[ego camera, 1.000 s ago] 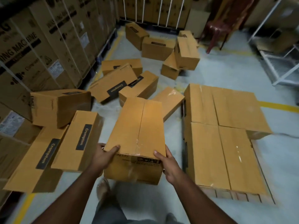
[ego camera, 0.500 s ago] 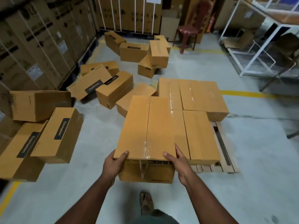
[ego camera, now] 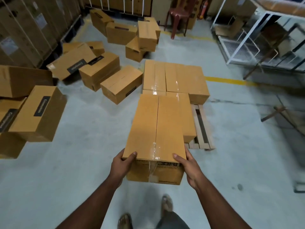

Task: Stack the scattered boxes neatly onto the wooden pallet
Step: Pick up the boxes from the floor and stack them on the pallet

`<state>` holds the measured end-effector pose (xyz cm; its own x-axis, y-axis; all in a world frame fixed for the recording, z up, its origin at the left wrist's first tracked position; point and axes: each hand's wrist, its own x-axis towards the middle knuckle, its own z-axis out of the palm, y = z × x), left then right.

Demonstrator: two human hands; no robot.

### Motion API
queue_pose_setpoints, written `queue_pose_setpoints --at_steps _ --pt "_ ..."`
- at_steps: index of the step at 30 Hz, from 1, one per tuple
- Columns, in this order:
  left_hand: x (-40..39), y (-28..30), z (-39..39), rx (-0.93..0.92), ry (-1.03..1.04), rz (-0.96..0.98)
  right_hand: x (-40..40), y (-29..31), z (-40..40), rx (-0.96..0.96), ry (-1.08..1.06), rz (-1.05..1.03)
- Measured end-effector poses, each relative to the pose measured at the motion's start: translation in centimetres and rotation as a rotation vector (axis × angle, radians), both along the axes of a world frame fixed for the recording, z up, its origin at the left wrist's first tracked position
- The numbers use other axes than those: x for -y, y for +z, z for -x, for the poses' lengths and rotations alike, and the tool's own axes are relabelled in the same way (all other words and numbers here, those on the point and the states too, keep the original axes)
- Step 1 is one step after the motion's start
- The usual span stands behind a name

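Hands (ego camera: 123, 164) round taped tan box (ego camera: 156, 126)

Boxes (ego camera: 175, 78) on pallet (ego camera: 202, 128), seemingly.

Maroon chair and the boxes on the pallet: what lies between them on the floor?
Head view: bare grey floor between the maroon chair and the palletised boxes; the tumbled boxes sit left of it.

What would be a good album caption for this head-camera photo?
Both hands, left and right, carry a taped cardboard box toward the partly loaded wooden pallet.
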<state>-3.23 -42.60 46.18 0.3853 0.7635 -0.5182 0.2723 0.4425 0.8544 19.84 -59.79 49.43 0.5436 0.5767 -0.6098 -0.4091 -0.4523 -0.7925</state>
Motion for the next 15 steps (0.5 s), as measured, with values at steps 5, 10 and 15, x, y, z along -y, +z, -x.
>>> queue_pose_setpoints --at_steps 5,10,15 --pt "4.8 1.1 -8.9 0.01 -0.089 -0.075 6.8 0.6 -8.2 0.035 0.015 -0.049" --pt "11.7 0.8 -21.4 -0.006 -0.105 -0.107 14.3 -0.6 -19.8 0.02 -0.091 -0.077" --pt "16.9 1.8 -31.0 -0.003 -0.113 -0.119 20.1 -0.8 -29.1 -0.02 -0.101 -0.071"
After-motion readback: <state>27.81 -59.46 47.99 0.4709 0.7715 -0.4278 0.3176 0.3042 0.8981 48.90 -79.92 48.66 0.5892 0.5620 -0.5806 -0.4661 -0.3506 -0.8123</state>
